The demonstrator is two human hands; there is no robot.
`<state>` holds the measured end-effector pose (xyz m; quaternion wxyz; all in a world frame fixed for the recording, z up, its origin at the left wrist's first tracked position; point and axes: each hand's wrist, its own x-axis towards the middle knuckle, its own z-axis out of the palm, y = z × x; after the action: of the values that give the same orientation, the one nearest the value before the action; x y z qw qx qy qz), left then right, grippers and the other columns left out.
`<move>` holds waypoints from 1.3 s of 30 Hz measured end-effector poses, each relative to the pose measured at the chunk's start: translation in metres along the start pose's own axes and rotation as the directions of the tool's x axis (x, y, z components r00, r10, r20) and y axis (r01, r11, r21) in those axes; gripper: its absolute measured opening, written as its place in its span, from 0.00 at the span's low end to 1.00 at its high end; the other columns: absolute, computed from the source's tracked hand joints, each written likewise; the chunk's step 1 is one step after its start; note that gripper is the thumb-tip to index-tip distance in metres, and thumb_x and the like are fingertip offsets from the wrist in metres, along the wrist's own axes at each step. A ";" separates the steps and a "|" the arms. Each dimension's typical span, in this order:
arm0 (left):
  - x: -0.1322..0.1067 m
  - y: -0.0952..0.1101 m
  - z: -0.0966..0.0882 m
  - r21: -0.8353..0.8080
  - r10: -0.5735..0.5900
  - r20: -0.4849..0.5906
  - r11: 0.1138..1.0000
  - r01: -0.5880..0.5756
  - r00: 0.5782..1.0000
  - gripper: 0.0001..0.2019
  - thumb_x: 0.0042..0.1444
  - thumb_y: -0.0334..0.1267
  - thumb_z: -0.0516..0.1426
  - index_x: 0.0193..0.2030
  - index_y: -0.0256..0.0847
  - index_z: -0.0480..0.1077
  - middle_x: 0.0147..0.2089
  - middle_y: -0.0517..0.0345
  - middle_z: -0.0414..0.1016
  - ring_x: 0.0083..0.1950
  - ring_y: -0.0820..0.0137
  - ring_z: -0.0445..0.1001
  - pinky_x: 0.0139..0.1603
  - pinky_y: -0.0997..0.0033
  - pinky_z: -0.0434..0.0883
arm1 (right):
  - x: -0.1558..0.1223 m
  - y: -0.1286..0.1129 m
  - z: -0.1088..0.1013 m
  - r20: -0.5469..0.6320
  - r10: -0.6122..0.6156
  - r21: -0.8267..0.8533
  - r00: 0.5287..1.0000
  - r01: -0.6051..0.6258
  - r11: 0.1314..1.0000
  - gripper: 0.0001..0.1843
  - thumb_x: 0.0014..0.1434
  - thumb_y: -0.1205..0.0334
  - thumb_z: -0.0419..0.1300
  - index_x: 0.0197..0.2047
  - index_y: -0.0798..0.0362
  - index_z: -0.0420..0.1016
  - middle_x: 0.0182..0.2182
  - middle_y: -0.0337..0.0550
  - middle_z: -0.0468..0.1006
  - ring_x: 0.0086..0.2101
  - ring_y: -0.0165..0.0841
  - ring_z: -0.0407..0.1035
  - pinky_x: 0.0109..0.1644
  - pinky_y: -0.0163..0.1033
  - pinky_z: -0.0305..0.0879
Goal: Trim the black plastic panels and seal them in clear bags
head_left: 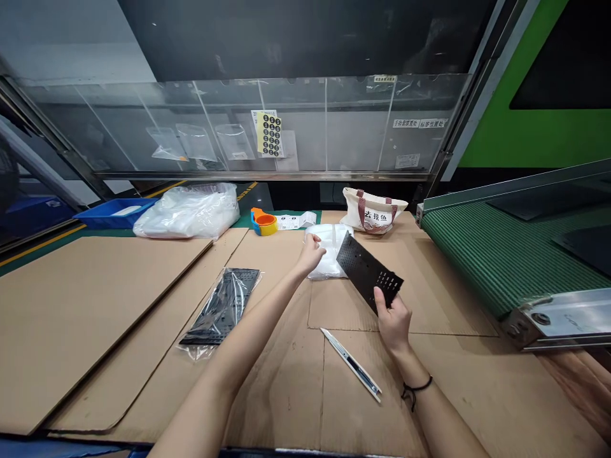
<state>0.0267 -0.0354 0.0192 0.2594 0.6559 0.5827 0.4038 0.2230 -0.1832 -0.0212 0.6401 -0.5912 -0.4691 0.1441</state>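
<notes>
My right hand [395, 319] grips the lower end of a thin black perforated panel [365, 264], thumb on its face, and holds it tilted above the cardboard. My left hand [311, 254] is closed, with fingertips drawn together at the left edge of a pile of clear plastic bags [329, 259]. Whether a bag edge is between those fingers I cannot make out. Left of my left forearm lies another black panel [224, 305] inside a clear bag. A white utility knife [352, 366] rests on the cardboard between my forearms.
Behind lie a large white plastic bundle [191, 210], a blue tray [114, 213], an orange-and-yellow tape dispenser [264, 222] and a cloth bag [375, 211]. A green conveyor belt [496, 261] borders the right. Cardboard sheets [95, 305] cover the left. At lower right, part of a person's arm [575, 388] shows.
</notes>
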 end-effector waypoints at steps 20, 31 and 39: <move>-0.111 0.019 -0.051 0.263 0.249 0.268 0.910 -0.319 0.931 0.18 0.61 0.41 0.50 0.20 0.41 0.57 0.23 0.59 0.65 0.26 0.70 0.66 0.29 0.73 0.60 | -0.087 -0.030 -0.050 0.308 0.710 0.497 0.633 -0.743 0.448 0.21 0.44 0.47 0.71 0.40 0.49 0.81 0.38 0.42 0.84 0.38 0.38 0.78 0.40 0.40 0.77; -0.131 0.027 -0.038 0.626 0.245 0.244 0.699 -0.345 0.938 0.16 0.66 0.38 0.46 0.32 0.37 0.70 0.32 0.44 0.76 0.33 0.60 0.75 0.28 0.69 0.64 | -0.147 -0.040 -0.028 0.528 0.687 0.435 0.499 -0.854 0.286 0.20 0.33 0.59 0.78 0.32 0.49 0.80 0.35 0.41 0.84 0.35 0.35 0.78 0.40 0.37 0.77; -0.143 0.038 -0.054 0.634 0.281 0.371 0.620 -0.462 0.885 0.11 0.64 0.36 0.48 0.35 0.40 0.69 0.32 0.51 0.77 0.31 0.62 0.77 0.27 0.70 0.66 | -0.156 -0.038 -0.021 0.511 0.672 0.425 0.535 -0.837 0.344 0.21 0.32 0.52 0.78 0.30 0.48 0.78 0.29 0.39 0.82 0.29 0.34 0.76 0.32 0.37 0.75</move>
<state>0.0040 -0.1889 0.0463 -0.0350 0.8537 0.5071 0.1134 0.1443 -0.3212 -0.0510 0.5903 -0.4664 -0.1363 0.6445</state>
